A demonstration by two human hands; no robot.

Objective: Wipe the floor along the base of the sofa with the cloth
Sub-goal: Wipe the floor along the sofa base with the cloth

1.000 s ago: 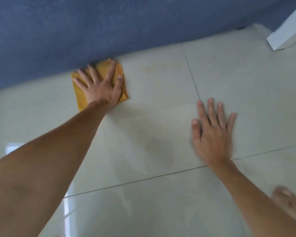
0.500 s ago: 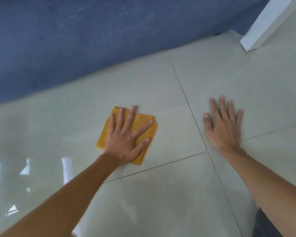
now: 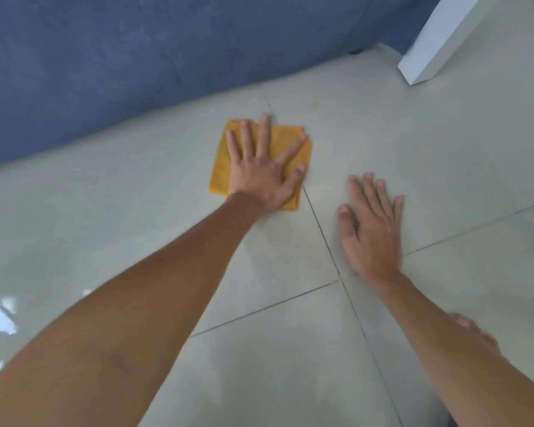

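A folded orange cloth point(image 3: 220, 169) lies flat on the pale tiled floor point(image 3: 105, 229), a short way in front of the blue sofa base point(image 3: 136, 57). My left hand point(image 3: 264, 172) presses down on the cloth with fingers spread, covering most of it. The cloth's right edge sits on a grout line. My right hand point(image 3: 370, 229) rests palm down on the bare floor to the right of the cloth, fingers apart, holding nothing.
A white furniture panel point(image 3: 438, 35) stands on the floor at the upper right, next to the sofa's end. A small dark sofa foot point(image 3: 355, 51) shows under the sofa there. Part of my leg point(image 3: 475, 331) is at the lower right.
A second ago the cloth was against the sofa base. My left hand pulled it back from the sofa, then slid it right and forward onto the grout line. My right hand stayed planted.
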